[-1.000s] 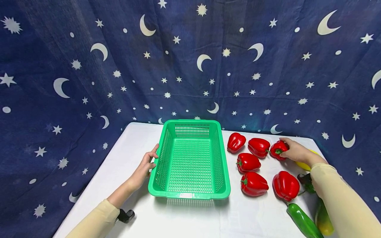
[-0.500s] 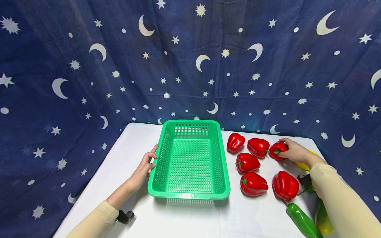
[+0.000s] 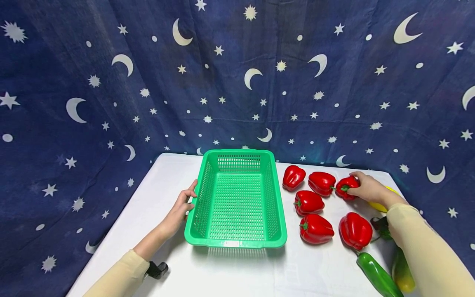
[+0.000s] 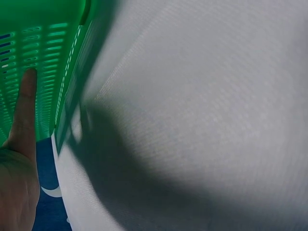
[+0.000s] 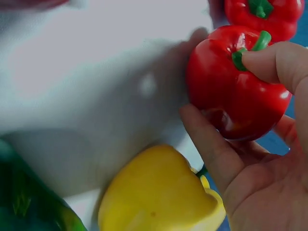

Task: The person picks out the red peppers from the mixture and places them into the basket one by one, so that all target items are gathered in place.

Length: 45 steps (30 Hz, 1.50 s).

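With twelve o'clock pointing away from the person, the green basket (image 3: 256,244) sat upright on the white bench (image 3: 237,274). At its nine o'clock side the left hand (image 3: 178,212) had its fingers loosely extended and a little apart, touching the basket near the rim rather than wrapped round it; the left wrist view showed one straight finger against the slotted wall from outside. Well off at the basket's three o'clock, the right hand (image 3: 371,190) held a red pepper (image 3: 344,189), fingers curved partway round it, parted about as wide as the pepper, thumb by the green stem; whether the pepper touched the bench could not be told. Around it lay more red ones: a second pepper (image 3: 321,184) just beside it at nine o'clock, a third pepper (image 3: 294,177) farther that way, a fourth pepper (image 3: 309,203) between eight and nine, a fifth pepper (image 3: 317,229) towards seven and a sixth pepper (image 3: 355,231) at six. A yellow pepper (image 5: 154,192) lay near at four o'clock. Towards five, a long green pepper (image 3: 378,274) lay beside a green-and-yellow vegetable (image 3: 403,272), partly hidden by the right sleeve (image 3: 426,247).
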Motion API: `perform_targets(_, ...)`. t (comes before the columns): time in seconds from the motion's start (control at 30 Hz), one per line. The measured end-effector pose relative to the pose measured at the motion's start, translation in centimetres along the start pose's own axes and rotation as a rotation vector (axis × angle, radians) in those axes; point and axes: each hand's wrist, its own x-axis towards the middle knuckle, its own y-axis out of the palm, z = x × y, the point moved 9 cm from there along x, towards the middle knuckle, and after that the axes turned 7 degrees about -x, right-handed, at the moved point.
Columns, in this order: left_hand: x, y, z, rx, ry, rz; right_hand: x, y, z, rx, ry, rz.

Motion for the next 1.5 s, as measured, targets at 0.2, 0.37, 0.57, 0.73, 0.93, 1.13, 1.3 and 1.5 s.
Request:
perform_targets(0.2,-0.3,-0.3,-0.1,0.010,0.005,-0.008,-1.2,-2.3,1.2,0.023,-0.053,-0.072)
perform_targets(0.37,-0.5,-0.4,-0.1,-0.005,-0.004,-0.010,-1.8,-4.2,3.4,0.044,-0.121,-0.115)
perform_targets(0.57,-0.6,-0.5,0.0,-0.007,-0.014,-0.017,-2.0,-5.6,7.3,0.063,-0.185,-0.138)
perform_targets(0.73,-0.6,-0.5,0.0,0.001,-0.015,-0.017,-1.9,-5.8,11.1,0.086,-0.238,-0.126)
perform_targets(0.93,-0.5,-0.4,0.0,0.007,0.005,-0.008,-2.0,-5.3,15.5,0.091,-0.315,-0.118)
perform_targets(1.13,-0.1,-0.1,-0.3,0.020,0.013,-0.002,-2.4,-4.8,19.3,0.100,-0.401,-0.106)
perform_targets(1.3,0.1,0.0,-0.4,0.029,0.013,-0.010,-2.1,-4.1,21.6,0.076,-0.422,-0.102)
perform_targets(1.5,0.0,0.0,-0.5,0.035,0.028,-0.008,-1.9,-3.2,24.2,0.061,-0.451,-0.080)
